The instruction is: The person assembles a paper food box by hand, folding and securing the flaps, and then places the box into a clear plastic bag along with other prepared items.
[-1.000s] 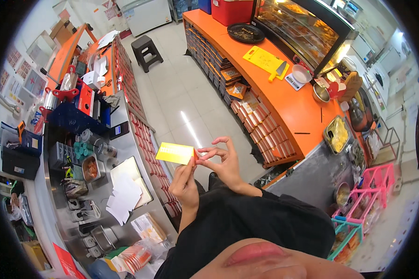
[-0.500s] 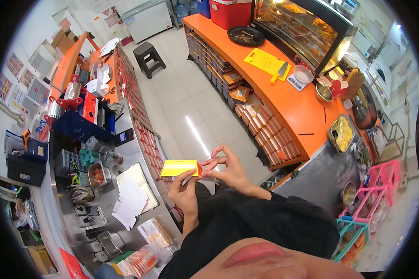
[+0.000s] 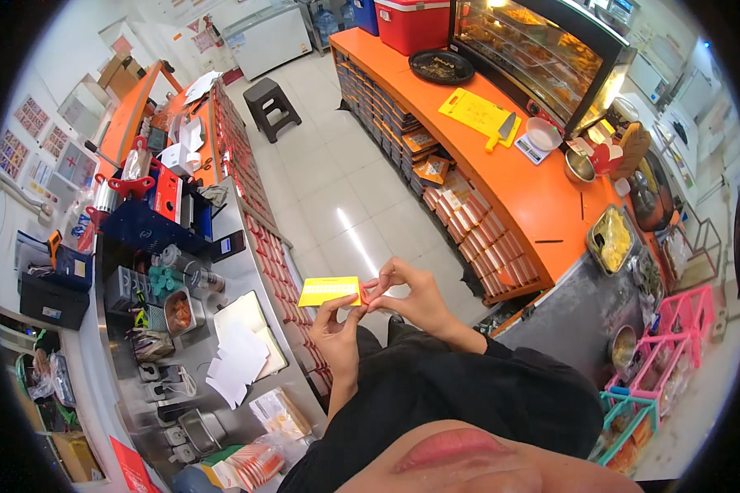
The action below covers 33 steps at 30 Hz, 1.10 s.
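Observation:
Held in front of my body is a small yellow carton (image 3: 329, 291) with a red end and pale printing on its upper face. My left hand (image 3: 337, 329) pinches its near edge between thumb and fingers. At the red end, my right hand (image 3: 411, 297) has its thumb and index finger pressed together in a pinch on the end flap. The fingers partly cover that end, so how far the flap is folded does not show.
On the steel counter at left lie an open notebook (image 3: 275, 345), loose white paper (image 3: 237, 361) and a metal tray of food (image 3: 181, 311). The orange counter bears a yellow cutting board (image 3: 469, 111) with a knife (image 3: 506, 126). A black stool (image 3: 270, 107) stands in the aisle.
The view has shifted slightly. My right fingers, raised and apart before, have come down and closed at the carton's red end. My left hand keeps its grip.

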Available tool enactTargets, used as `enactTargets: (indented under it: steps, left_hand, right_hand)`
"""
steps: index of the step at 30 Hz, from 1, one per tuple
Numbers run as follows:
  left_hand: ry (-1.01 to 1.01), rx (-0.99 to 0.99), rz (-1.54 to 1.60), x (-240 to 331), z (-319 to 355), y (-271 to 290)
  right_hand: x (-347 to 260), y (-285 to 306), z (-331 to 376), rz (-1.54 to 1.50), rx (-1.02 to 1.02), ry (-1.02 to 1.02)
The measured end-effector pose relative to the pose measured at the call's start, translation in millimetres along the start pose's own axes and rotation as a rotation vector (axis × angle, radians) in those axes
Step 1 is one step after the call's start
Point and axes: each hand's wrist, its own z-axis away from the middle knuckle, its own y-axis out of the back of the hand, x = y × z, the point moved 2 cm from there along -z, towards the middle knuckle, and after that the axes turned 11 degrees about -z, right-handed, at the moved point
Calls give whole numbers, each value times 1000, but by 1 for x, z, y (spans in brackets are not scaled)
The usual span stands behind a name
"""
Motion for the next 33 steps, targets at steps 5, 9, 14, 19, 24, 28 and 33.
enactTargets:
  steps: [5, 9, 14, 19, 24, 28, 33]
  left_hand:
    - [-17, 38, 45, 12, -1, -17]
    - [32, 259, 235, -17, -19, -2]
    - [156, 327, 363, -23, -23, 22]
    - [154, 102, 388, -37, -26, 28]
    - [-576, 385, -993, 2, -19, 21]
    - [-807, 290, -817, -5, -19, 20]
    - [-305, 235, -498, -28, -12, 11]
  right_hand:
    - [6, -15, 1, 248, 127, 205]
    - [29, -50, 42, 14, -49, -231]
    - [41, -37, 4, -1315, 360, -496]
    - [48, -5, -14, -762, 444, -270]
    - [9, -35, -11, -488, 501, -176]
    - [43, -30, 9, 461, 378, 200]
    - [90, -23, 39, 499, 285, 353]
